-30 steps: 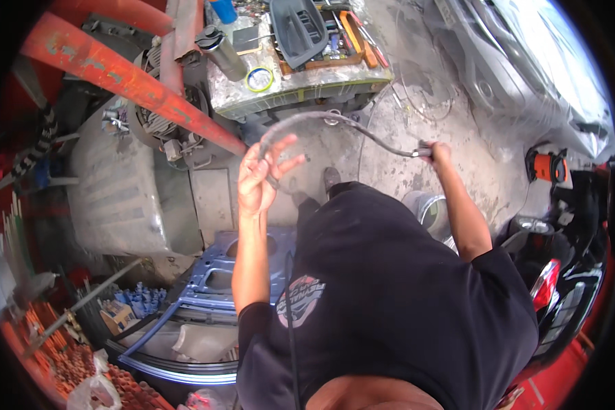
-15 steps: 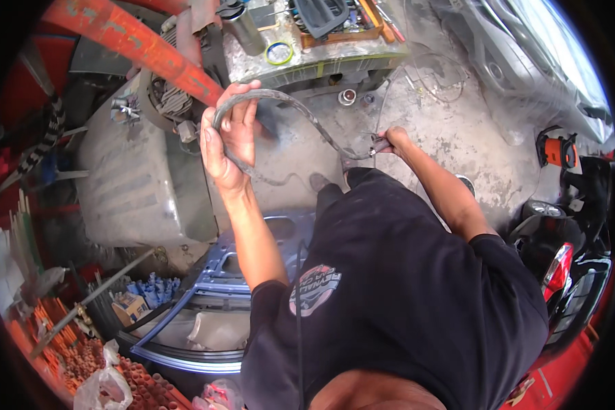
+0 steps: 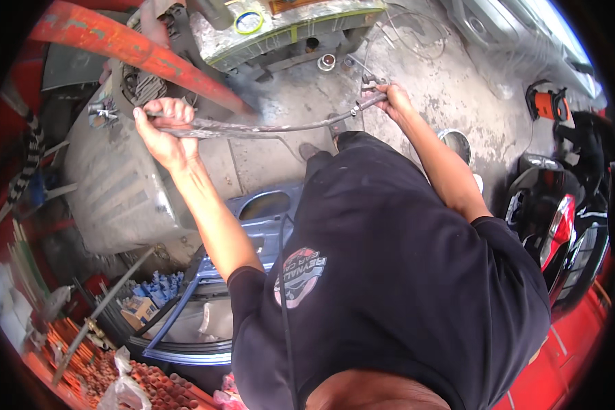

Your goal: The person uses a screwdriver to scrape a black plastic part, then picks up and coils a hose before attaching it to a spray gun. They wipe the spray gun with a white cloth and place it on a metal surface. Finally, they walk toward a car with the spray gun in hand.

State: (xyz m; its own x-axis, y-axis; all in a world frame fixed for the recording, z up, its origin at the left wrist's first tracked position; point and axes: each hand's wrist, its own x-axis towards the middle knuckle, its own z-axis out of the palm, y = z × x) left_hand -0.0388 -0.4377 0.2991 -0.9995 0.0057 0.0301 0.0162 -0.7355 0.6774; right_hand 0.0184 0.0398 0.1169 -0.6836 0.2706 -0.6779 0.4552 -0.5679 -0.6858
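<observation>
A dark, worn hose [image 3: 266,128] stretches almost straight across in front of me, its surface scuffed pale in places. My left hand [image 3: 167,130] is closed round a bend of it at the left, above the dusty grey panel. From that bend a second, thinner-looking length runs back to the right and hangs down. My right hand [image 3: 394,102] grips the hose's thicker end, beside a shiny metal clamp [image 3: 354,111]. A small dark metal fitting [image 3: 370,83] with a thin rod sticks out by its fingers; its exact kind is unclear.
A paint-stained bench [image 3: 287,31] with a yellow-green ring [image 3: 249,22] stands ahead. A red post [image 3: 143,58] slants across the left. Below my left arm lies a blue car door [image 3: 263,205]. An open can [image 3: 454,145] and an orange-black machine [image 3: 552,104] are at right.
My left hand has moved left and down and closed from loosely spread to gripping the hose. The hose's arch has been pulled nearly straight. My right hand has risen slightly.
</observation>
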